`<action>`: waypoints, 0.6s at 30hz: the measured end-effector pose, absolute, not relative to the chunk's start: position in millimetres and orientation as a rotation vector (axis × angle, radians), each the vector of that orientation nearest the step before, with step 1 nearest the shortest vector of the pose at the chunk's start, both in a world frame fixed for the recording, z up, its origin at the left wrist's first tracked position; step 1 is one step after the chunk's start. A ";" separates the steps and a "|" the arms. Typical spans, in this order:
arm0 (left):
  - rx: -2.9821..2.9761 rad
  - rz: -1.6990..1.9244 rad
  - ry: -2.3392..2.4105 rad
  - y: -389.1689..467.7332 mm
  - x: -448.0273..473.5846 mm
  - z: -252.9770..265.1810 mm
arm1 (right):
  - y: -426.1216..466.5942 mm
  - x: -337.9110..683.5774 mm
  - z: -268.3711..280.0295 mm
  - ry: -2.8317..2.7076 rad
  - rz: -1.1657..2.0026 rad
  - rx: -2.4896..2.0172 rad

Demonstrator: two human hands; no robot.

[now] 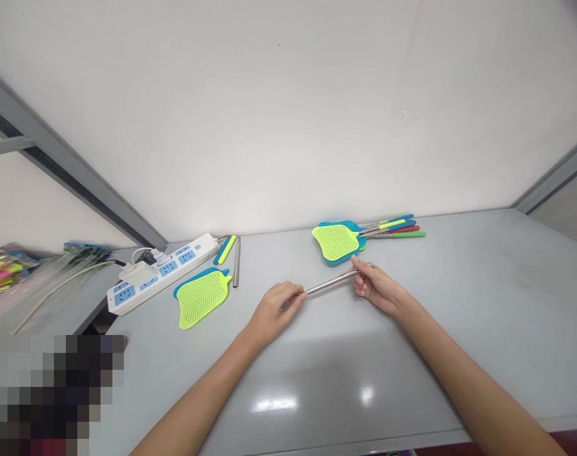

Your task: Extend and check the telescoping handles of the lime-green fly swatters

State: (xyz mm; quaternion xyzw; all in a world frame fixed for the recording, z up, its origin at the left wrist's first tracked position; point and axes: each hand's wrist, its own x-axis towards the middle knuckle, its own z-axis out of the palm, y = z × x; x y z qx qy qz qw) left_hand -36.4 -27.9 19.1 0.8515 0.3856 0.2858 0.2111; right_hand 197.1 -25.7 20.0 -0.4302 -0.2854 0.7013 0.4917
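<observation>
A slim silver metal rod [330,283] spans the space between my two hands, above the grey tabletop. The fingers of my left hand [278,307] pinch its left end. My right hand [372,283] is closed round the other end, where a bit of metal shows past the fingers. Just beyond my right hand lies a pile of fly swatters, a yellow-green swatter head [336,243] on top of blue ones. To the left are loose yellow-green [203,301] and blue swatter heads, a pair of coloured handle grips [225,249] and another metal rod [236,263].
A white power strip [162,272] with plugs and cables lies at the left of the grey table [482,304]. Farther left are colourful plastic packages [7,272]. A white wall [288,126] rises behind, with grey frame posts at both sides. A blurred-out patch covers the lower left.
</observation>
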 end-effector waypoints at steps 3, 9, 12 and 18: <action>2.380 0.777 1.082 -28.3 -36.0 19.5 | -28.5 191.7 23.1 -0.654 1.692 -1.005; 2.436 0.750 1.069 -30.9 -32.3 19.2 | -39.8 172.2 24.4 -0.796 1.737 -1.010; 2.501 0.769 1.023 -34.2 -28.4 16.8 | -45.8 160.1 21.8 -0.936 1.800 -0.988; 2.565 0.876 0.915 -37.7 -22.1 11.7 | -51.4 150.3 19.1 -1.074 1.957 -0.985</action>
